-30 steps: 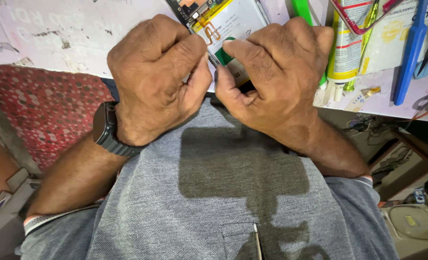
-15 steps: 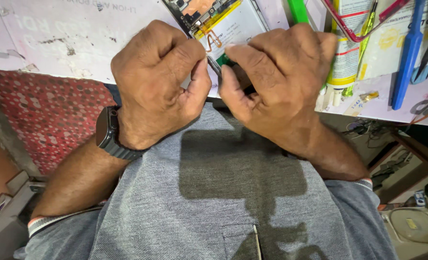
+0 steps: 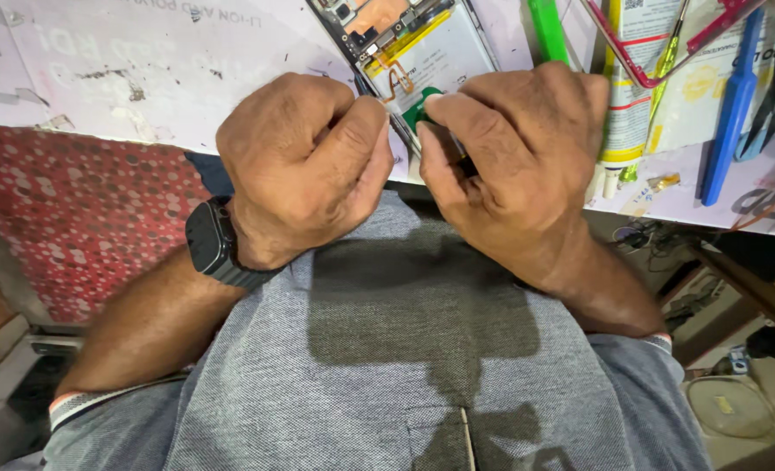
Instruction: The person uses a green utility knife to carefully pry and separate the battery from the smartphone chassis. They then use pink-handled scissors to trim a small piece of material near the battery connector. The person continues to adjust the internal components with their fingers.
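Lying diagonal, opened phone (image 3: 422,52) long axis runs up-left; both hands grip its near end.

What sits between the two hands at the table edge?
In the head view, the lower end of the opened phone and a small green piece pinched by the right hand, close to the left hand.

Single head-worn view, steeply downward, close over hands, bench edge (image 3: 100,131)
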